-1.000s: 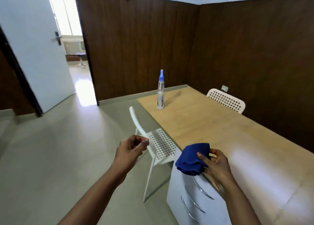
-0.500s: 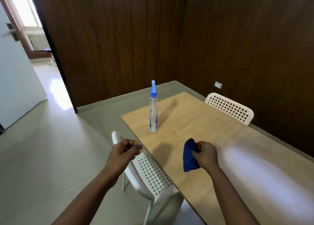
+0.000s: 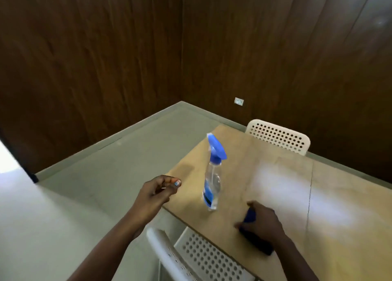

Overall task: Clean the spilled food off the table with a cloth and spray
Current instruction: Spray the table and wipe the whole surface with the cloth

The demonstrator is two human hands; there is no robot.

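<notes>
Cloth (image 3: 250, 215), dark blue, is lying on the wooden table (image 3: 339, 227) under my right hand (image 3: 264, 223), whose fingers are curling over it and gripping it. My left hand (image 3: 156, 193) is hovering off the table's near edge, fingers curled on nothing, just left of the upright spray bottle (image 3: 212, 181), not touching it.

Single head view, worn high, angled forward and down toward table (image 3: 265, 187) corner; hands seen near, wall corner beyond.
</notes>
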